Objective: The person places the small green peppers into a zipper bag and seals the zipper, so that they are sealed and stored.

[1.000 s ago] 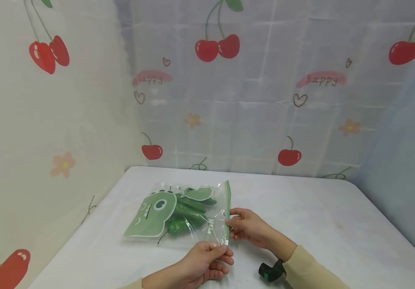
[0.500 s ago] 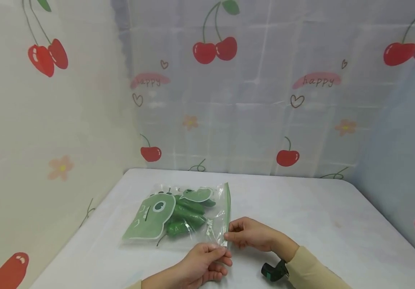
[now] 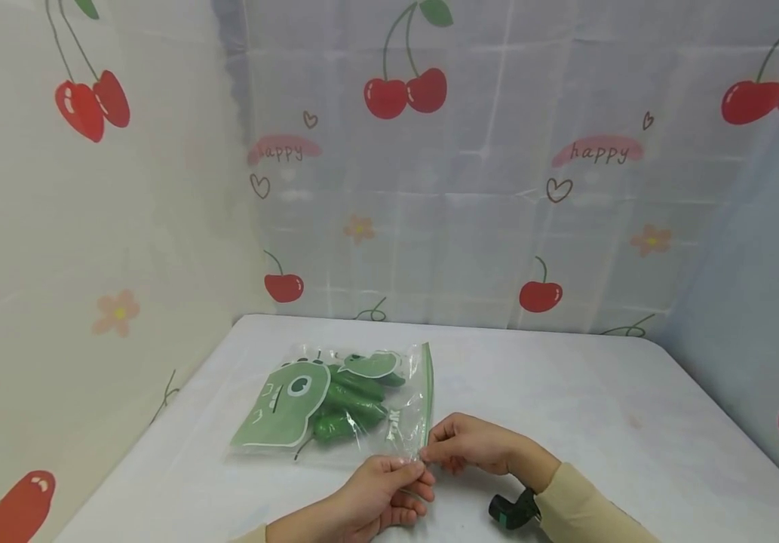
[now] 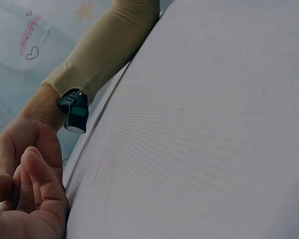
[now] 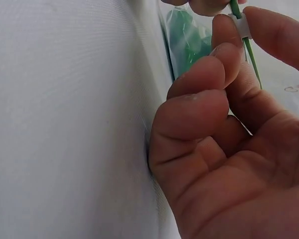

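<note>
A clear zip bag [image 3: 396, 445] with a green cartoon print lies on the table, holding several green peppers [image 3: 348, 407]. Its green zip strip [image 3: 428, 369] runs along the right edge. At the strip's near corner, the left hand [image 3: 385, 494] pinches the bag between thumb and fingers. Just beside it the right hand [image 3: 473, 445] has thumb and index finger on a small white slider [image 5: 242, 26], pinching it on the strip. In the right wrist view the other fingers curl below the slider. In the left wrist view the bag is hidden.
The table [image 3: 565, 400] has a white cover and rounded far corners. Cherry-print sheets [image 3: 470, 188] hang behind it and along both sides. A small black camera [image 3: 514, 510] sits on the right wrist beside the beige sleeve [image 3: 586, 505].
The right hand has slid along the zip strip toward the near corner, coming close to the left hand. The left hand and the bag have stayed nearly in place.
</note>
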Demonstrator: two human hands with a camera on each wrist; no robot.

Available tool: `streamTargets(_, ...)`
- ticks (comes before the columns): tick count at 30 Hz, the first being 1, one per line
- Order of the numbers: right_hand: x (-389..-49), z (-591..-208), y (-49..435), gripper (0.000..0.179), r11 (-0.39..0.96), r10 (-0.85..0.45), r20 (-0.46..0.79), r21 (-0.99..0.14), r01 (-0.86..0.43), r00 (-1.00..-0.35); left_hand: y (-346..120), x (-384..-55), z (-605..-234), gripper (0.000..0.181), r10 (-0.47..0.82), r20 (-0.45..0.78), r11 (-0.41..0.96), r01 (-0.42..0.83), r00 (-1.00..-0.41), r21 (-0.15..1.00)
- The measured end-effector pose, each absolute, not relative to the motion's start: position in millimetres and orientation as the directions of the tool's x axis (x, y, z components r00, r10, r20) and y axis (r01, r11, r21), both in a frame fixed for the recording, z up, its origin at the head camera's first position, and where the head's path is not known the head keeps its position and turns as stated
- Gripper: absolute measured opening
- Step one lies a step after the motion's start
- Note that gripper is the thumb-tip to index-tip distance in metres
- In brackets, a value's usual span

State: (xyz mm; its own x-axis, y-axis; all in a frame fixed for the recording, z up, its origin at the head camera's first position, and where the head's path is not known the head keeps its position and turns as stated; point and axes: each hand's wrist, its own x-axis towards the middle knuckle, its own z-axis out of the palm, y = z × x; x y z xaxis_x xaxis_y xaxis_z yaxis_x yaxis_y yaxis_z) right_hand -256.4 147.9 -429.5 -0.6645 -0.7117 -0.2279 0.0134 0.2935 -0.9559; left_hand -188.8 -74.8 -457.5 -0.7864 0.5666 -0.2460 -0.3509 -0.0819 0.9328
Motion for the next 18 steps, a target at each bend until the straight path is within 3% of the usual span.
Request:
streamTargets(4,-257.6,-428.6,147.4,0.022,0.292,-0.702,-0.241,-0.956,0.038,-0.67,-74.6,-188.2,-454.6,0.032,0.557,-0.252,-0.08,-0.353,-0.791,0.932)
streamTargets(18,-260.7,-430.5,148.7,0.022,0.271,-0.684,-0.25,-0.959,0.079,-0.685,-74.7,-186.2,-452.0,0.03,0.563,-0.268,-0.086,-0.377,-0.782,0.922)
